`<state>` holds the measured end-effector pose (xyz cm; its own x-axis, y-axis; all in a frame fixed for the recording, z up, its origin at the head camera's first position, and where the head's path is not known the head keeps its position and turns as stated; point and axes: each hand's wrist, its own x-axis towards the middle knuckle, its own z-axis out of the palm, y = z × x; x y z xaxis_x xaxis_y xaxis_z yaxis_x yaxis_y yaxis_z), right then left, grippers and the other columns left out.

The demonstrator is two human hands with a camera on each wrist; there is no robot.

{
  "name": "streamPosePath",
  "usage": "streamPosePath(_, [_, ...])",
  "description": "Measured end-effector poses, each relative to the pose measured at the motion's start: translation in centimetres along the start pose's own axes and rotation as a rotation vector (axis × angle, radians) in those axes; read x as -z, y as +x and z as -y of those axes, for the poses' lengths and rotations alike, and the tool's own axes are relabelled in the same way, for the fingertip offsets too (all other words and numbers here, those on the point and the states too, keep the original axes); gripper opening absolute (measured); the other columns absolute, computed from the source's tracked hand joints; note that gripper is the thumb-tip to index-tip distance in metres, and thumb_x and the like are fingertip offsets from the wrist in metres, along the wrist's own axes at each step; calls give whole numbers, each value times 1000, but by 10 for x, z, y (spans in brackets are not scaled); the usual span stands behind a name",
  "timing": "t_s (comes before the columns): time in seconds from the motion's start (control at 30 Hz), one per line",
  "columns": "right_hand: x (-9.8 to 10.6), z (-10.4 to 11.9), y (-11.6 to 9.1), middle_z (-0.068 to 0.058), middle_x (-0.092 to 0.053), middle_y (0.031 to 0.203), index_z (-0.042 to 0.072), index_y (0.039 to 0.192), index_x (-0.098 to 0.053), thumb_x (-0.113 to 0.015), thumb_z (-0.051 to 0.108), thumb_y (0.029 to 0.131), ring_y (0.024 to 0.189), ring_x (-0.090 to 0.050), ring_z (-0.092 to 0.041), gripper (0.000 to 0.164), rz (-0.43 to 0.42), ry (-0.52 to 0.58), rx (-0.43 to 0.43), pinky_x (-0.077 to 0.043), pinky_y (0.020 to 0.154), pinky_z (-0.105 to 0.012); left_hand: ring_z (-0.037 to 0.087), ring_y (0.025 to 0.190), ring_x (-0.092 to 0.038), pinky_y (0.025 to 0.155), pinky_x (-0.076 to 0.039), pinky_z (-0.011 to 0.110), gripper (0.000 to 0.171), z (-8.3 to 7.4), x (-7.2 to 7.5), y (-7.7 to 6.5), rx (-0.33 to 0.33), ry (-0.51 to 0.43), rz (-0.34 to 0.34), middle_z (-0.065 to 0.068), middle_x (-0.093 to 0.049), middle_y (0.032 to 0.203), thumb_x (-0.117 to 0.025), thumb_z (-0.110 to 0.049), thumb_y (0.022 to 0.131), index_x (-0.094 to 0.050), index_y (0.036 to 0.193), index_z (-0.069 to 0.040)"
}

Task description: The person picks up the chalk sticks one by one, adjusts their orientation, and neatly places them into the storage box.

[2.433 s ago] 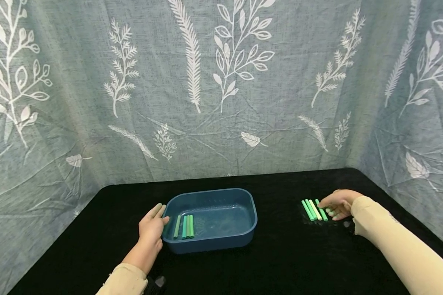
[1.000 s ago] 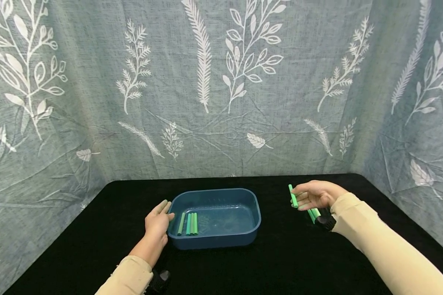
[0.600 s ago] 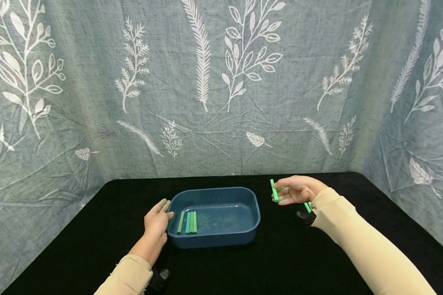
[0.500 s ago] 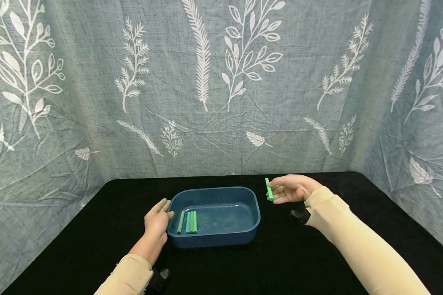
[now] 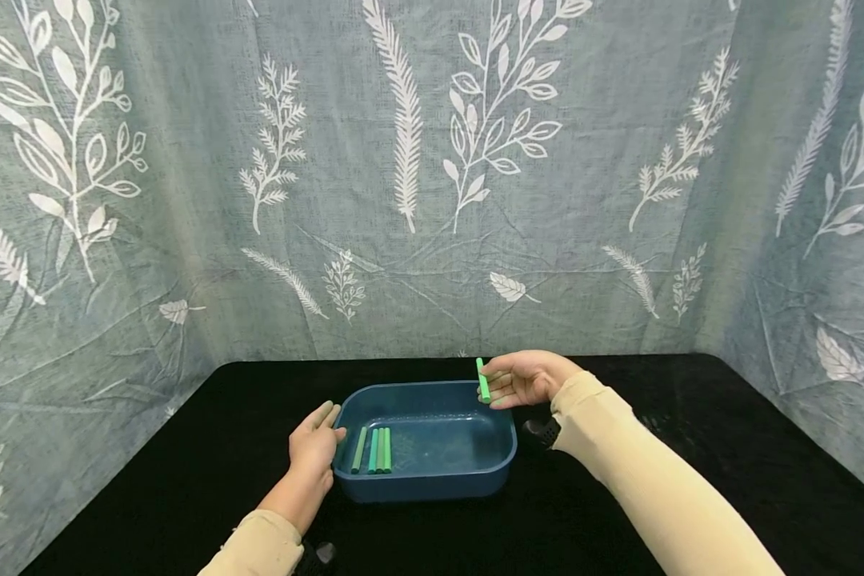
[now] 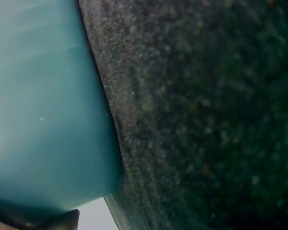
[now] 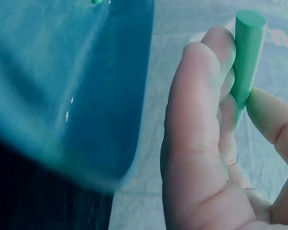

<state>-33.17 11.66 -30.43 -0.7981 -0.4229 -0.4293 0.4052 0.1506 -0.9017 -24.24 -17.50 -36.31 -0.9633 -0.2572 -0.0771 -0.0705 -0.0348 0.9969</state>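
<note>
My right hand (image 5: 529,378) pinches a green chalk stick (image 5: 483,381) between thumb and fingertips, over the back right corner of a blue plastic basin (image 5: 425,486). Seen from the right wrist, the chalk (image 7: 248,52) stands nearly upright, and the basin wall (image 7: 115,105) is left of the fingers. My left hand (image 5: 313,452) lies against the basin's left end with fingers straight and thumb at the rim. Inside the basin, several green and teal chalk sticks (image 5: 379,450) lie side by side near the left end. The left wrist view is mostly the basin's outer wall (image 6: 48,110).
A black cloth (image 5: 418,536) covers the table. Blue-grey curtains (image 5: 583,288) with white leaf prints hang behind and at both sides. The right sleeve (image 5: 641,456) crosses the right part of the table and covers the spot where other chalk sticks lay in earlier frames.
My right hand has picked up a chalk stick from the row at the right and carried it left to above the basin. The left hand has stayed at the basin's left end.
</note>
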Motion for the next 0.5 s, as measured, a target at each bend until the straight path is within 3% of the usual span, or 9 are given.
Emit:
streamPosePath(0.2, [-25, 7, 13, -33, -30, 149, -11, 142, -31, -44, 12, 101, 135, -37, -41, 48, 28, 39, -52, -35, 109, -45, 40, 144, -14, 117, -15, 50, 60, -2, 1, 0, -2, 7, 3, 25, -20, 155, -37, 13, 96, -16, 152, 5])
streamPosePath(0.5, [-49, 9, 38, -32, -29, 149, -9, 143, -29, -46, 12, 101, 137, -32, -43, 50, 67, -13, -102, -36, 109, -46, 39, 144, -15, 117, -14, 50, 59, -3, 1, -1, 10, 13, 1, 24, -21, 156, -37, 11, 98, -16, 152, 5])
